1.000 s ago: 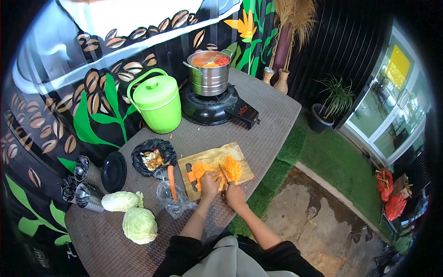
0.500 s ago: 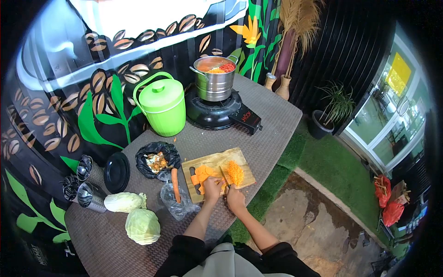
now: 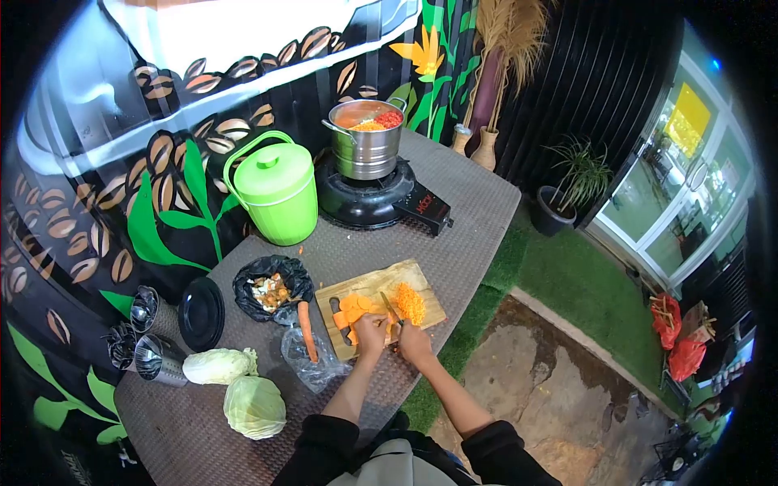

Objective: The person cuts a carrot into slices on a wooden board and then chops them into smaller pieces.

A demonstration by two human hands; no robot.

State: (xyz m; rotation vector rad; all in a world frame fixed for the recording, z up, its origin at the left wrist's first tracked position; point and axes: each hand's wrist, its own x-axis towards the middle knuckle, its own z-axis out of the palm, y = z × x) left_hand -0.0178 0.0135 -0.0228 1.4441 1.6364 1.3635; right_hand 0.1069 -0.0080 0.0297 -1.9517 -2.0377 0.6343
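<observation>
A wooden cutting board (image 3: 377, 285) lies in front of me on the table. My right hand (image 3: 416, 344) is closed around the handle of a knife (image 3: 389, 308), whose blade points away over the board. Fingers bent, my left hand (image 3: 372, 332) presses carrot pieces on the board just left of the blade. Orange carrot slices (image 3: 354, 307) lie beyond my left fingers. To the right of the knife is a heap of finely cut carrot (image 3: 410, 304). A whole carrot (image 3: 307, 331) rests on a clear plastic bag (image 3: 312, 366) left of the board.
A steel pot (image 3: 365, 150) with chopped vegetables stands on a black stove (image 3: 365, 194). Beside it is a green lidded bucket (image 3: 280, 198). A black bag of peelings (image 3: 273, 287), a round cabbage (image 3: 254, 407), a long cabbage (image 3: 219, 366), black plates (image 3: 201, 314) and utensil holders (image 3: 160, 359) occupy the left side.
The view has shifted slightly, so the pot and bucket appear a little further left. Both hands stay at the board, the knife in almost the same place.
</observation>
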